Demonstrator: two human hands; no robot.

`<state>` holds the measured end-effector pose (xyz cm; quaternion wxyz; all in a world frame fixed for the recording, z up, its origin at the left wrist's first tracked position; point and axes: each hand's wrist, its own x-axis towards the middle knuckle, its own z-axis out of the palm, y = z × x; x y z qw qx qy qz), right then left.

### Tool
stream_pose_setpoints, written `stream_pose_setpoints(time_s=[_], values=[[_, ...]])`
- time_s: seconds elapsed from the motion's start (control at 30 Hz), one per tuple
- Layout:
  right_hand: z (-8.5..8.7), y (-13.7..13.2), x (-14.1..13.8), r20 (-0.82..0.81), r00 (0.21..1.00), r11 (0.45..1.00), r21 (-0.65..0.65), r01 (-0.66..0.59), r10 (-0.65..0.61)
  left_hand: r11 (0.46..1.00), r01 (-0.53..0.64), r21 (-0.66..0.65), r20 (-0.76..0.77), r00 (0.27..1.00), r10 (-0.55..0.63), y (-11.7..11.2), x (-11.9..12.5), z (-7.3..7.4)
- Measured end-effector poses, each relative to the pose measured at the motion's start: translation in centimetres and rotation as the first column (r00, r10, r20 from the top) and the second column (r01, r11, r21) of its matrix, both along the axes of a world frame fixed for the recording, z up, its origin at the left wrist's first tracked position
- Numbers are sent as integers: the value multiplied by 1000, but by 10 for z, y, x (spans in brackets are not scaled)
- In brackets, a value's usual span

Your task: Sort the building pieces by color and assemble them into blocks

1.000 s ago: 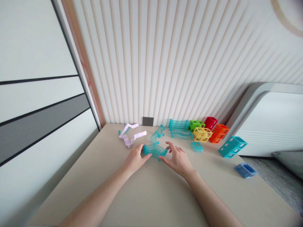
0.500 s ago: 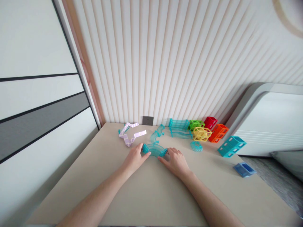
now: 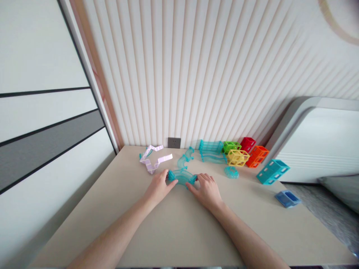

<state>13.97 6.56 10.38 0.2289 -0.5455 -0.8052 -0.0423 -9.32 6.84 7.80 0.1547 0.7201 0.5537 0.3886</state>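
Observation:
Between my hands is a clear teal curved track piece point(image 3: 182, 176), seemingly several alike lying together. My left hand point(image 3: 160, 185) grips its left end between thumb and fingers. The right end is pinched by my right hand point(image 3: 206, 188), its thumb toward the near side. Just behind them an S-shaped teal track point(image 3: 183, 160) rests on the table. A lilac folded strip point(image 3: 150, 164) stands on edge to the left, with a bit of teal plastic behind it. My fingertips are partly hidden by the track ends.
Straight teal tracks point(image 3: 211, 147) lie by the wall. Green point(image 3: 232, 146), yellow point(image 3: 238, 158), red point(image 3: 248, 144), orange point(image 3: 257, 157) and teal point(image 3: 272, 172) frame blocks stand at the right. A teal round piece point(image 3: 231, 172) and a blue block point(image 3: 287, 198) lie nearer. A socket point(image 3: 174, 142) is on the wall.
Both hands keep their hold on the curved track, which has barely moved. The whole view has shifted slightly; the other pieces stay where they were.

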Motion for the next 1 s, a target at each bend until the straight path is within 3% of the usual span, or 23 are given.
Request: stream_pose_setpoints(time_s=[0.37,0.67,0.83,1.0], values=[[1,-1,-3,-5,1000,999,-49,18,-18,998,5,-68,5,1000,-5,-3,0,8],[2,-2,0,86,996,989,-144,24,-11,994,-3,-105,-49,999,-2,-4,-2,12],[2,-3,0,120,992,985,-164,49,-29,989,-31,-145,-148,989,9,-5,-6,15],[4,-2,0,127,991,976,-208,61,-35,982,-93,-166,-348,937,29,-9,-3,20]])
